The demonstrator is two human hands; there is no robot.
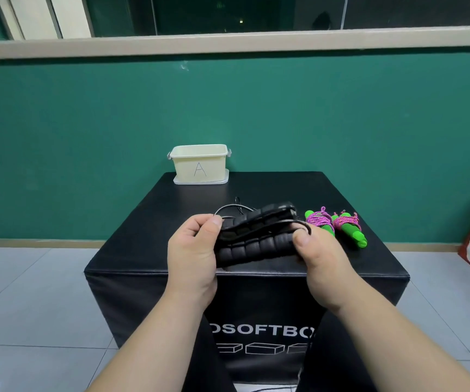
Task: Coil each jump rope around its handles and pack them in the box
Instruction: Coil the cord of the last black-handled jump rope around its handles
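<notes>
Nearest, the left hand is curling round the 9 o'clock end of the two black handles, thumb on top and fingers underneath. The right hand is gripping the 3 o'clock end, its thumb pressing down where a loop of the thin black cord is passing. Both hands are holding the pair side by side, just above the near part of the surface.

The handles are looking ribbed and foam-padded, so they are probably giving a soft, sure grip and weighing little. The cord is looking thin, smooth and springy. It is likely wanting to uncoil, so each turn needs holding under a thumb. More slack cord is arching behind the handles at 11 o'clock.

The best hold is probably one hand clamping both handles at mid-length, with the other hand feeding cord under light tension.

At 2 o'clock from the hands, the green rope is lying on the surface, its pink cord wound round its handles.

At the far edge, at 11 o'clock, the box is standing open on its lid, well apart from both ropes.
</notes>
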